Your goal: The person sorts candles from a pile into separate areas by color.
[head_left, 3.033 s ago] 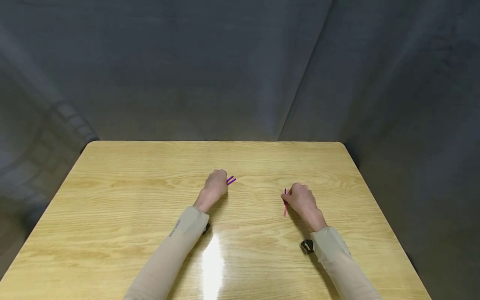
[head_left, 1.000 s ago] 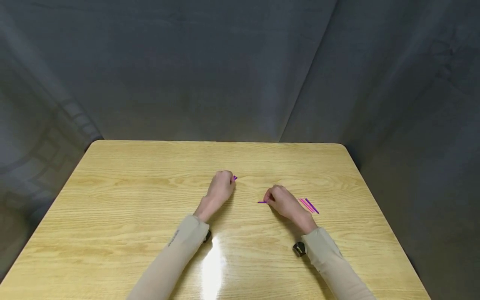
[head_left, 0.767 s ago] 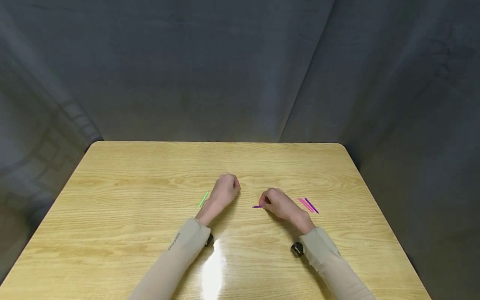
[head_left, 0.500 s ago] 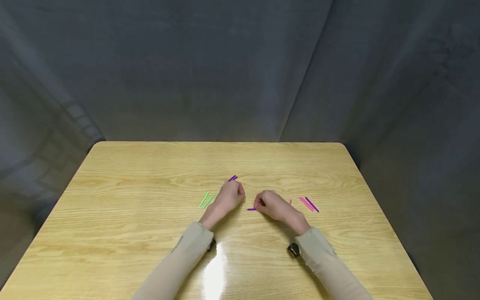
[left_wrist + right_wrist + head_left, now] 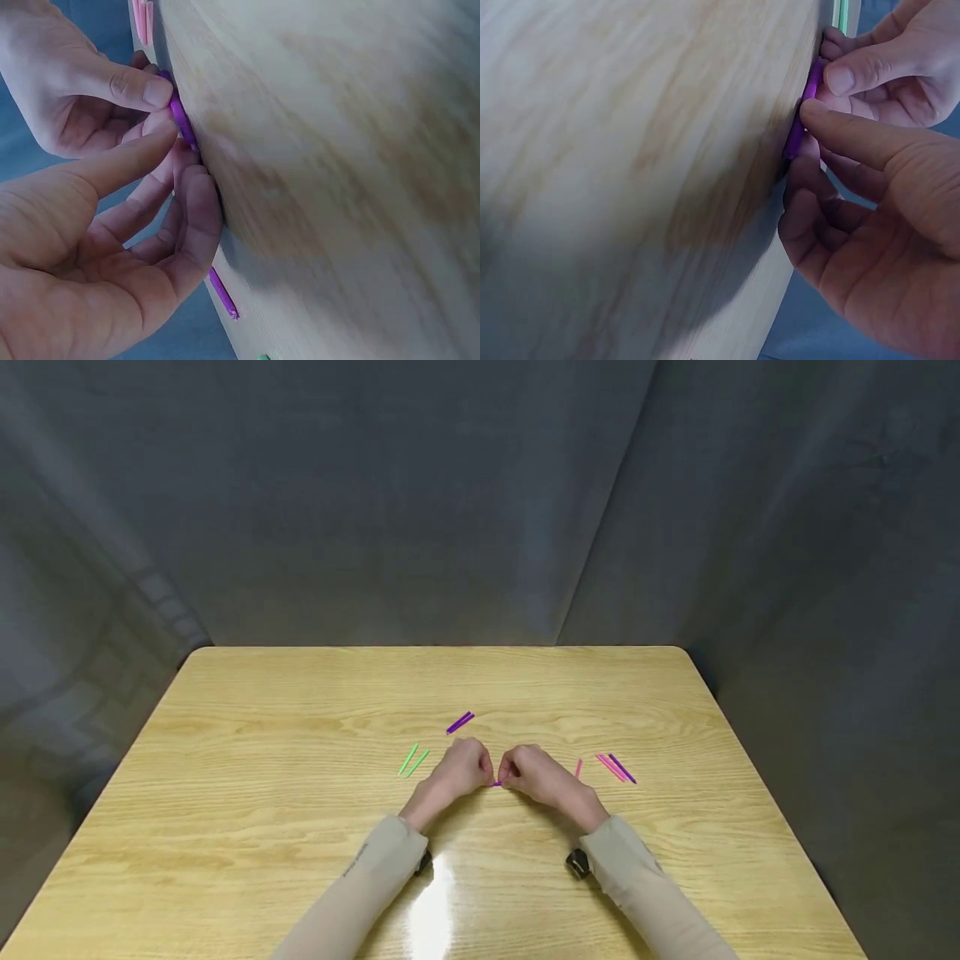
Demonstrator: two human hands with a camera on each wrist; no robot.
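Both hands meet near the table's middle over one thin purple stick [image 5: 497,784]. In the right wrist view the purple stick [image 5: 795,141] lies under the thumb of my right hand [image 5: 915,247], pinched against the fingers. My left hand [image 5: 907,67] has its thumb and fingertips at the stick's other end. From the left wrist view, my left hand [image 5: 90,247] pinches the near end of the stick [image 5: 181,120], while the right hand [image 5: 82,90] grips the far end. In the head view the left hand [image 5: 465,767] and right hand [image 5: 536,774] almost touch.
Two purple sticks [image 5: 461,722] lie together beyond the left hand. Two green sticks [image 5: 414,761] rest to its left. Right of the right hand are a pink stick [image 5: 578,767] and a group of pink sticks [image 5: 611,767] beside a purple one [image 5: 622,768]. The wooden table [image 5: 262,793] is glossy.
My right hand has moved left with the purple stick. The left hand has come right and nearer, uncovering the green and purple sticks, and now takes the stick's other end.
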